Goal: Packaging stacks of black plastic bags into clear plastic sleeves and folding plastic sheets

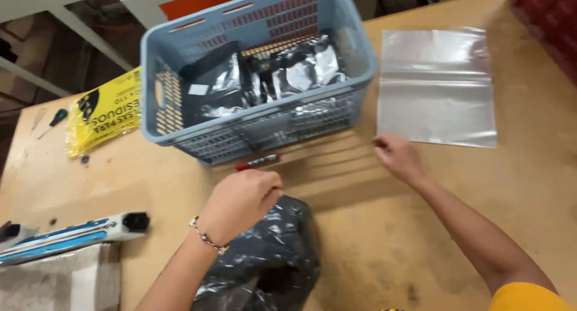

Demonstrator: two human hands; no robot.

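My left hand (pixel 243 200) is closed over the top of a black item wrapped in clear plastic (pixel 264 257) that lies on the wooden table (pixel 360 239) near me. My right hand (pixel 398 156) reaches forward and pinches the near left corner of a stack of flat clear plastic bags (pixel 437 85). A red and black marker (pixel 257 162) lies just beyond my left hand, in front of a blue plastic basket (pixel 252 133). The basket holds several black items packed in shiny clear bags (pixel 270 76).
A yellow printed bag pack (pixel 103 111) lies left of the basket, with a small green-handled screwdriver (pixel 54 120) beside it. A white and blue heat sealer bar (pixel 72 236) sits at the near left edge. A red crate (pixel 550 22) stands at the far right.
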